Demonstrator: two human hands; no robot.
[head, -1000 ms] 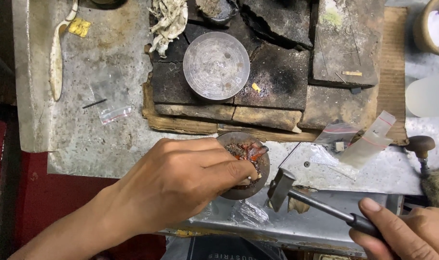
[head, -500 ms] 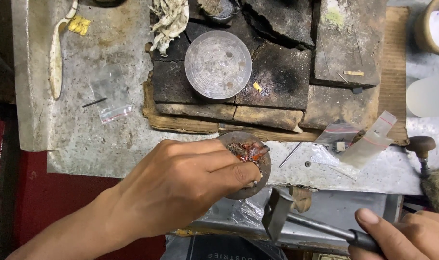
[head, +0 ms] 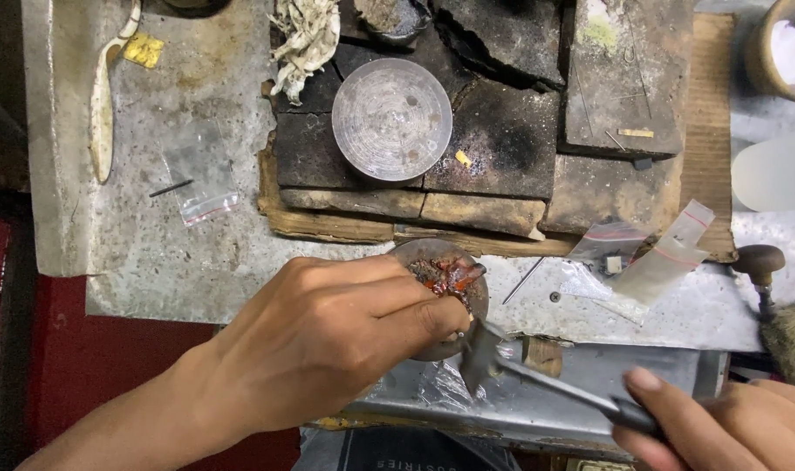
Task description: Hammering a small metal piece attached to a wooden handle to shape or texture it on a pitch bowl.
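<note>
My left hand [head: 336, 340] grips a small round dark block [head: 445, 296] topped with red and brown wax-like material, at the near edge of the grey workbench [head: 171, 253]. My right hand [head: 729, 423], at the lower right, holds a small metal hammer [head: 537, 375] by its thin dark handle. The blurred hammer head sits right beside the block, close to my left thumb and fingertips.
A round metal dish [head: 391, 118] rests on charred blocks [head: 502, 131] behind the hands. Small clear bags [head: 651, 253] lie to the right, another bag [head: 201, 187] to the left. A wooden-knobbed tool [head: 758, 262], a brush [head: 794, 340] and a bowl of white powder [head: 786, 48] stand at the right.
The hammer head has swung left and up toward the round block, from below the bench edge to right beside my left fingertips. My left hand has stayed on the block.
</note>
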